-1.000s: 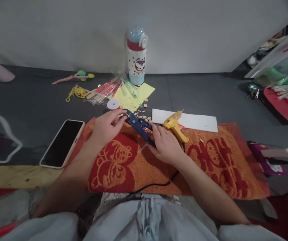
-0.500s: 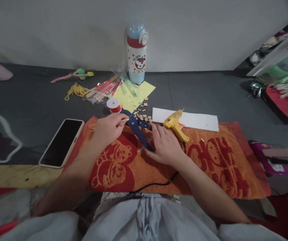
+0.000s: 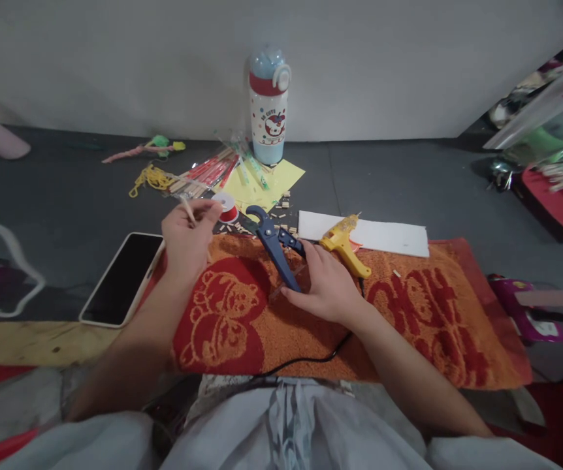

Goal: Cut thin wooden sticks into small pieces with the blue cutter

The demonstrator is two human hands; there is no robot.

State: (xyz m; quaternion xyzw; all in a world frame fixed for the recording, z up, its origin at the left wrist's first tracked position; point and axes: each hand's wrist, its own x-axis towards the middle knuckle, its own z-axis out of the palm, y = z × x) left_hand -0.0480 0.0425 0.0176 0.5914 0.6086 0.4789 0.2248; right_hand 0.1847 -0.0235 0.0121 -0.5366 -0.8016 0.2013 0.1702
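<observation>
A pale wooden stick (image 3: pixel 188 210) is pinched in my left hand (image 3: pixel 187 245), which is raised over the towel's left end, beside the spool of red thread (image 3: pixel 226 206). My right hand (image 3: pixel 333 285) is around the handles of a dark blue pipe cutter (image 3: pixel 272 245). The cutter's hooked jaw points up and left, spread from the blade, with nothing visible in it. Small cut wooden pieces (image 3: pixel 285 231) lie scattered behind the cutter. Under both hands is the orange and red towel (image 3: pixel 305 346).
A yellow glue gun (image 3: pixel 343 243) lies on a white board (image 3: pixel 392 236), its black cord crossing the towel. Left is a phone (image 3: pixel 122 279). At the back stand a bottle (image 3: pixel 268 108), yellow paper (image 3: pixel 286 175), bagged sticks (image 3: pixel 208 173) and yellow cord (image 3: pixel 150 179).
My left hand has moved left, away from the cutter's jaw, taking the stick with it. The cutter's jaw now shows more fully, and my right hand has stayed on its handles.
</observation>
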